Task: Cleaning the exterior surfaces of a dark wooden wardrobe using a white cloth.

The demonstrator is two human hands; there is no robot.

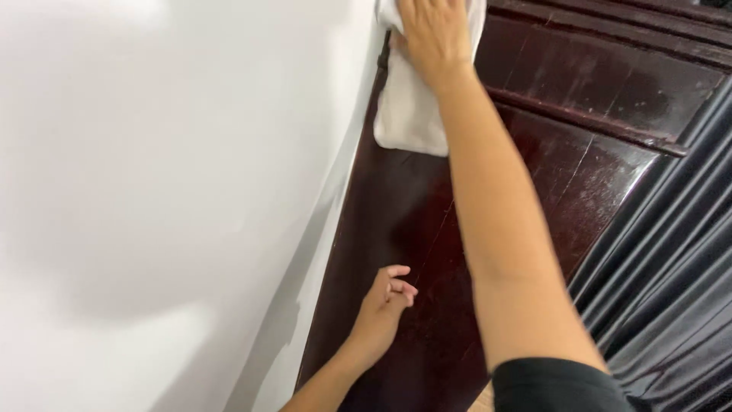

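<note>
My right hand [432,32] is raised to the top of the view and presses a white cloth [408,111] flat against a dark reddish-brown wooden panel [564,168]. The cloth hangs down below the hand along the panel's left edge. My left hand [387,297] is lower down, its fingers loosely curled and touching the same glossy wood, with nothing in it.
A white wall [168,191] fills the left half and meets the wood along a slanted edge. Dark grey pleated curtains [671,290] hang at the right. Raised mouldings [602,122] cross the upper part of the wooden panel.
</note>
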